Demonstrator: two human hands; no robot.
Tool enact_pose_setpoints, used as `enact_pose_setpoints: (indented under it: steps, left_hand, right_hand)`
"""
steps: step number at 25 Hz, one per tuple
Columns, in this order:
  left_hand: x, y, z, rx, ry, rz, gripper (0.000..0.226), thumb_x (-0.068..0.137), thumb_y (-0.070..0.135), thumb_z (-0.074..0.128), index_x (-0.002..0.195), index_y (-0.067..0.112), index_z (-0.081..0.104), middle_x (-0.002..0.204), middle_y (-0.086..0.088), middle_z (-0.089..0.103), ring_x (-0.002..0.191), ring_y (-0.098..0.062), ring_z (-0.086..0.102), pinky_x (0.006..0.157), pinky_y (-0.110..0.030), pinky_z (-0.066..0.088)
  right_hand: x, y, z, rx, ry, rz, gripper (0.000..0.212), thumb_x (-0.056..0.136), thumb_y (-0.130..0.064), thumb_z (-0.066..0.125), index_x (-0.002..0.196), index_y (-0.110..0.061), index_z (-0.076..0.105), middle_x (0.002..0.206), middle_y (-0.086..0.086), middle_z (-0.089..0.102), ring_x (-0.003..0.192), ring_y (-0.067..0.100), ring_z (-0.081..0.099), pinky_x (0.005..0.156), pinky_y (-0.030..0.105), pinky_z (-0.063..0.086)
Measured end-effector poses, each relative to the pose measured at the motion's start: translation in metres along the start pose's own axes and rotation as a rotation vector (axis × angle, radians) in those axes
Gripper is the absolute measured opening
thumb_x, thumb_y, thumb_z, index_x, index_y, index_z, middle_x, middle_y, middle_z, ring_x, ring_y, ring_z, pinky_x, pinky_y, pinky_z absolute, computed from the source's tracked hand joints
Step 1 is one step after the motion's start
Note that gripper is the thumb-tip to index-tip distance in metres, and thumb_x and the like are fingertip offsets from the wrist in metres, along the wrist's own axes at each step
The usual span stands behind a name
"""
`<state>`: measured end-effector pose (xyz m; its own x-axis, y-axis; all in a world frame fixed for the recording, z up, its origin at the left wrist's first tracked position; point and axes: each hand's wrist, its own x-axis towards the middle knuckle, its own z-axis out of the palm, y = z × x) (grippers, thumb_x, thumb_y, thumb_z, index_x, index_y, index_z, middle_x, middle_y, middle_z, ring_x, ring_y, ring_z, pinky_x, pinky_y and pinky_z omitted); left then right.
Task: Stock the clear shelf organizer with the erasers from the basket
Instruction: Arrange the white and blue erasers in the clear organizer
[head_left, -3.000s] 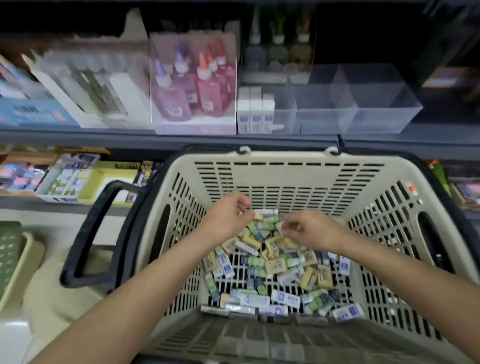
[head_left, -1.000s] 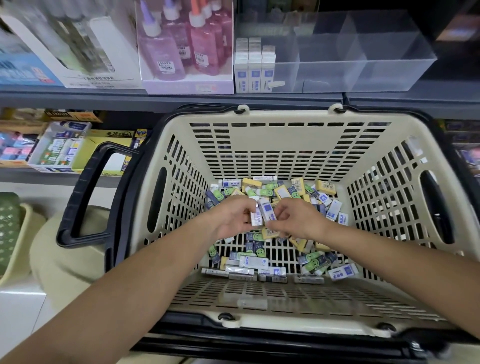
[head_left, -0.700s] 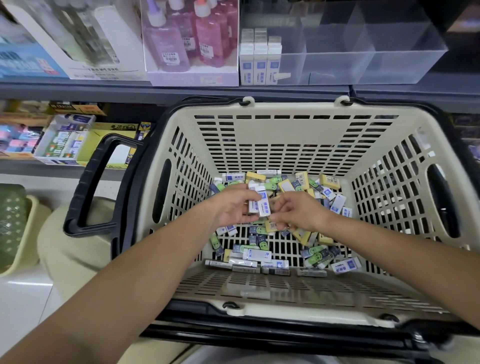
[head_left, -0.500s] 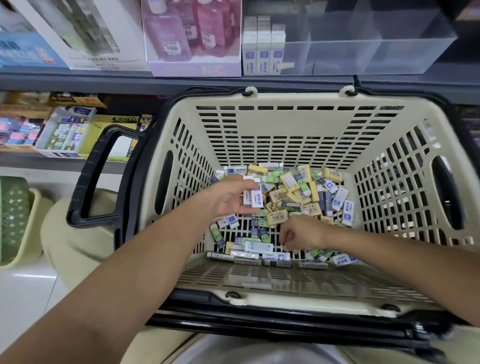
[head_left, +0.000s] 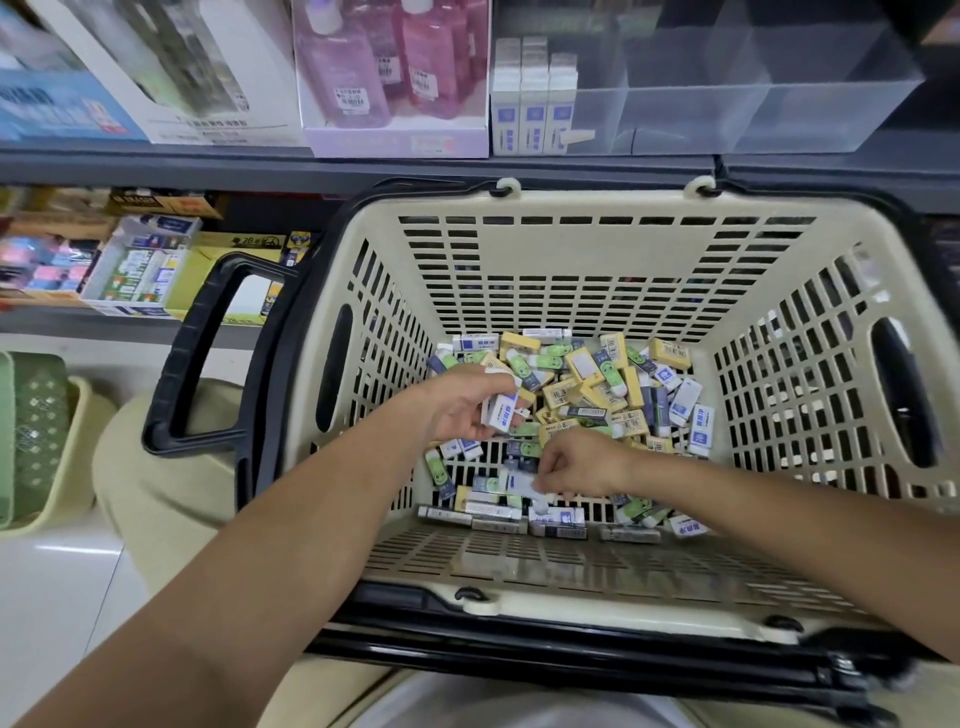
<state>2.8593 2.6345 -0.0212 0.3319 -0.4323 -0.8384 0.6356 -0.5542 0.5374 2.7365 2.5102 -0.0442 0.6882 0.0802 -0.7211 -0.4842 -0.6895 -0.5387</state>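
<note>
Gathering step. Left hand (head_left: 465, 410) grips white erasers (head_left: 503, 411), frame centre; right hand (head_left: 582, 465) pinches one more in basket (head_left: 597, 203). Next: lift to organizer (head_left: 753, 111), upper right.

Both arms are bare from the hands back to the picture's edge: the left forearm (head_left: 291, 545) looms broad close to the camera, and the right forearm (head_left: 779, 525) looks narrower. The left hand (head_left: 457, 405) and right hand (head_left: 582, 462) are bare too. Pale grey cloth (head_left: 519, 709) at the bottom edge may be clothing; I cannot tell.
</note>
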Motion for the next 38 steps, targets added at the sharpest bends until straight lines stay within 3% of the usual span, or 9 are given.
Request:
enact_pose_setpoints:
  steps: [4,10,13,18,21,25,28,35,38]
  left_hand:
    - [0.006,0.0,0.0,-0.152,0.127,0.051,0.034,0.09,0.007,0.054,0.123,0.004,0.043,0.09,-0.01,0.06,0.076,-0.019,0.061,0.063,-0.037,0.053]
    - [0.003,-0.002,0.012,-0.331,0.005,0.113,0.032,0.092,0.012,0.056,0.12,0.001,0.046,0.11,-0.016,0.06,0.095,-0.024,0.06,0.082,-0.04,0.054]
    - [0.002,0.0,0.012,-0.381,-0.058,0.143,0.045,0.088,0.016,0.062,0.127,0.001,0.045,0.111,-0.016,0.062,0.09,-0.023,0.063,0.076,-0.036,0.055]
    - [0.003,0.0,0.007,-0.302,0.006,0.154,0.057,0.08,0.007,0.069,0.13,0.002,0.042,0.102,-0.013,0.067,0.086,-0.022,0.066,0.065,-0.035,0.056]
    - [0.005,0.0,-0.002,-0.274,0.029,0.11,0.045,0.081,0.005,0.068,0.121,0.008,0.048,0.108,-0.012,0.066,0.094,-0.023,0.064,0.072,-0.039,0.055]
    - [0.003,-0.001,0.0,-0.201,-0.015,0.075,0.032,0.082,0.005,0.067,0.11,0.01,0.052,0.097,-0.008,0.065,0.089,-0.022,0.063,0.074,-0.041,0.054]
    - [0.002,-0.001,0.003,-0.181,-0.038,0.072,0.031,0.083,0.006,0.066,0.109,0.01,0.051,0.094,-0.008,0.063,0.086,-0.021,0.061,0.068,-0.039,0.055]
    - [-0.003,0.007,0.005,-0.245,-0.11,0.096,0.018,0.085,0.014,0.063,0.1,0.013,0.053,0.088,-0.008,0.061,0.077,-0.018,0.06,0.055,-0.028,0.053]
    - [-0.009,0.02,0.008,-0.318,-0.174,0.144,0.019,0.086,0.018,0.061,0.101,0.013,0.052,0.077,-0.005,0.066,0.068,-0.016,0.064,0.049,-0.024,0.051]
  right_hand:
    - [-0.002,-0.008,-0.026,0.215,0.133,0.017,0.021,0.093,-0.019,0.054,0.08,-0.003,0.061,0.07,0.005,0.069,0.051,0.001,0.064,0.037,0.013,0.038]
    - [-0.005,-0.013,-0.031,0.383,0.528,-0.107,0.017,0.088,-0.025,0.062,0.087,-0.016,0.048,0.084,0.008,0.065,0.077,0.02,0.064,0.072,0.034,0.051]
    - [-0.008,-0.015,-0.025,0.329,0.506,-0.206,0.009,0.088,-0.013,0.061,0.089,-0.017,0.054,0.087,0.004,0.062,0.086,0.024,0.064,0.08,0.034,0.052]
    - [-0.01,-0.011,-0.03,0.345,0.437,-0.172,0.015,0.088,-0.01,0.06,0.076,-0.019,0.06,0.072,-0.005,0.064,0.059,0.005,0.061,0.058,0.017,0.047]
    - [-0.01,0.007,-0.017,0.044,0.103,-0.025,0.01,0.09,-0.015,0.058,0.091,-0.013,0.069,0.077,-0.002,0.069,0.048,0.003,0.057,0.045,0.016,0.044]
    - [-0.003,0.023,0.013,-0.263,-0.094,0.036,0.026,0.089,-0.013,0.059,0.114,-0.008,0.062,0.114,0.007,0.065,0.1,0.019,0.062,0.075,0.02,0.045]
    - [0.001,0.024,0.018,-0.335,-0.106,0.046,0.027,0.089,-0.018,0.059,0.112,-0.005,0.064,0.12,0.007,0.062,0.108,0.022,0.058,0.085,0.026,0.047]
    - [-0.014,0.011,-0.009,-0.298,-0.201,-0.012,0.025,0.09,-0.018,0.053,0.101,0.001,0.063,0.093,0.017,0.071,0.064,0.012,0.068,0.056,0.02,0.047]
    - [-0.025,-0.006,-0.041,-0.052,-0.077,-0.078,0.003,0.09,-0.019,0.056,0.093,-0.018,0.057,0.094,0.01,0.071,0.053,0.006,0.065,0.048,0.022,0.046]
